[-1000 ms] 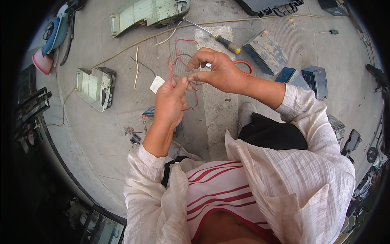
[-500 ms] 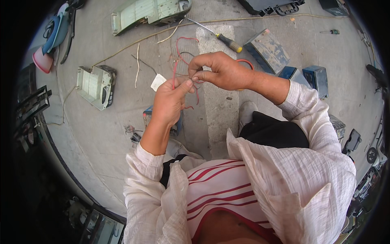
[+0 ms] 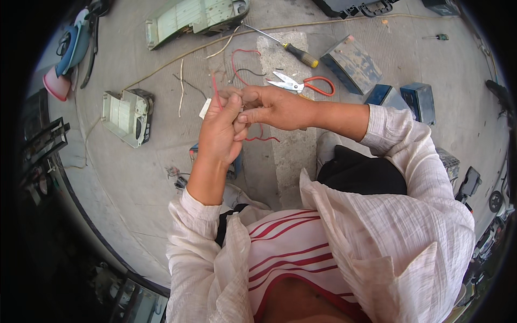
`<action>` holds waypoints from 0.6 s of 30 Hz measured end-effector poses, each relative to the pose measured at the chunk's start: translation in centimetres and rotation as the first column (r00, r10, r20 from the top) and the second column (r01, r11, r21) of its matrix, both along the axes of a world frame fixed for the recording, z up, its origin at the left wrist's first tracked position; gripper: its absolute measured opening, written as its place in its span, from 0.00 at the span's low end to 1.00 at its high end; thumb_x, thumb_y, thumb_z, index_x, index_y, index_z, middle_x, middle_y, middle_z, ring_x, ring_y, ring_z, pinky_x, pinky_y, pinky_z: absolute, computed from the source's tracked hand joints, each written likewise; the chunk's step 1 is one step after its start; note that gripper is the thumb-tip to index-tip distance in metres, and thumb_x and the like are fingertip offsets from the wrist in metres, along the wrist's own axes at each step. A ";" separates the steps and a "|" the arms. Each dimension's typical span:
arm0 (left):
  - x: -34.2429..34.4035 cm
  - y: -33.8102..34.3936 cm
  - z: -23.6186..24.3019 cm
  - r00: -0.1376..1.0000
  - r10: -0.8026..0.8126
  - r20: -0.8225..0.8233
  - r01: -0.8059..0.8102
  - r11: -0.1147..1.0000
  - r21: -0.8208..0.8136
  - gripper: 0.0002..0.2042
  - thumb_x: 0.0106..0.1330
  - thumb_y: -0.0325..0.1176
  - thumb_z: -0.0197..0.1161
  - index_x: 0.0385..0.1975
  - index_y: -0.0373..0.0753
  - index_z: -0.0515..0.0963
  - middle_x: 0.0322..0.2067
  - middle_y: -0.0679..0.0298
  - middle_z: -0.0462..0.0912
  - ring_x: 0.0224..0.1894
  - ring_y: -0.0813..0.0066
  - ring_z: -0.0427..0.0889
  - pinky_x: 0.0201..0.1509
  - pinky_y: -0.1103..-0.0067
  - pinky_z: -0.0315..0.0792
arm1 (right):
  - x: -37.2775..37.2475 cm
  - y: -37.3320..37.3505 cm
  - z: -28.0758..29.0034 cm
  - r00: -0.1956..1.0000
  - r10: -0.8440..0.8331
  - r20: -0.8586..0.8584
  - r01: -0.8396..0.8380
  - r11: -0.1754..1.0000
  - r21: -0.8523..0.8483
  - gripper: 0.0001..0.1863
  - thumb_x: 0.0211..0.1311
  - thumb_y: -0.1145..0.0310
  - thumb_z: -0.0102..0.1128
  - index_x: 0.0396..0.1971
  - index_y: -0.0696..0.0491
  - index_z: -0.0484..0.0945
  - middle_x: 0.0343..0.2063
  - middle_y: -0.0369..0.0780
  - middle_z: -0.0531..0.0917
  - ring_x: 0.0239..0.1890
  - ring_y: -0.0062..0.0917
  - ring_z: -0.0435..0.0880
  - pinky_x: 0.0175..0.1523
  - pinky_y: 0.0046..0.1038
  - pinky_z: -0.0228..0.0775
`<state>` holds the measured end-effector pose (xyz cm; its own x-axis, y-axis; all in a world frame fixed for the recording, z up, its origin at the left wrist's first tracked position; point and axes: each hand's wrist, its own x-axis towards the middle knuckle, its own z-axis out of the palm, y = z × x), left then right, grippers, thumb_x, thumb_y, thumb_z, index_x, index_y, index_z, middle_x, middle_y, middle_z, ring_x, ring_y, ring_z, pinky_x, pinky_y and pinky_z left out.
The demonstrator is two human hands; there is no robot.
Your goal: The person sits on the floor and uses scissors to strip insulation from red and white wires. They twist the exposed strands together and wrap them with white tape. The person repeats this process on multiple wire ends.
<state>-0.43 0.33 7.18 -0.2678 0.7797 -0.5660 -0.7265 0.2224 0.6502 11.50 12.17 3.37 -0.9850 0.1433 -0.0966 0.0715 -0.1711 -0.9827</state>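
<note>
A: Two hands, one red wire (image 3: 216, 90). Where exactly?
B: Pinched in left hand (image 3: 215, 129), thumb against fingers. Right hand (image 3: 280, 110) curled in, touching left; can't tell what it grips.
A: Axis?
B: Exposed length points away from wearer, leaning slightly left. Red strand (image 3: 263, 139) below the hands runs roughly crosswise, end rightward.

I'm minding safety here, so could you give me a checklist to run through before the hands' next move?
1. Red wire held by the left hand: ok, it runs into the grip.
2. Right hand gripping wire too: cannot tell, fingers overlap.
3. Scissors closed: not ok, blades spread on the floor.
4. Yellow-and-black screwdriver apart from both hands: ok.
5. Wire end between the fingers bare: cannot tell, hidden.
</note>
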 end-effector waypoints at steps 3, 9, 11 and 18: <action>-0.6 -0.2 0.2 0.996 0.002 -0.085 -0.005 0.999 -0.036 0.05 0.71 0.35 0.51 0.40 0.43 0.71 0.35 0.66 0.81 0.21 0.86 0.68 0.16 0.91 0.56 | 0.4 0.9 0.3 0.987 0.023 0.161 -0.034 0.997 0.065 0.14 0.67 0.63 0.52 0.40 0.58 0.78 0.25 0.36 0.77 0.32 0.20 0.74 0.39 0.26 0.68; -2.5 0.4 -0.3 0.931 0.344 -0.122 -0.344 0.939 0.021 0.03 0.71 0.32 0.51 0.38 0.42 0.71 0.27 0.67 0.75 0.26 0.81 0.71 0.38 0.80 0.75 | 1.4 1.7 -0.7 0.987 0.021 0.161 -0.009 0.997 -0.079 0.17 0.70 0.59 0.47 0.34 0.56 0.79 0.18 0.33 0.71 0.24 0.17 0.66 0.32 0.22 0.62; -2.5 0.9 0.5 0.922 0.386 -0.024 -0.385 0.921 0.056 0.04 0.71 0.31 0.50 0.38 0.40 0.70 0.23 0.70 0.70 0.25 0.81 0.69 0.51 0.72 0.78 | 1.9 1.6 -2.1 0.972 0.046 0.230 -0.006 0.985 -0.171 0.18 0.71 0.57 0.45 0.33 0.55 0.78 0.17 0.30 0.66 0.22 0.15 0.62 0.29 0.20 0.57; -3.0 -0.7 -0.7 0.994 0.029 -0.103 -0.024 0.999 0.041 0.05 0.71 0.35 0.52 0.36 0.42 0.70 0.19 0.74 0.59 0.21 0.85 0.56 0.27 0.85 0.59 | 4.1 3.6 -6.8 0.922 0.074 0.381 -0.176 0.955 0.240 0.15 0.69 0.59 0.48 0.32 0.55 0.78 0.21 0.38 0.77 0.24 0.27 0.74 0.33 0.30 0.66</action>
<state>-3.39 -0.40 6.51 -0.3441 0.7930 -0.5028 -0.6602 0.1765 0.7301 15.59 15.76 -3.42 -0.8998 0.0913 -0.4266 0.4354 0.1257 -0.8914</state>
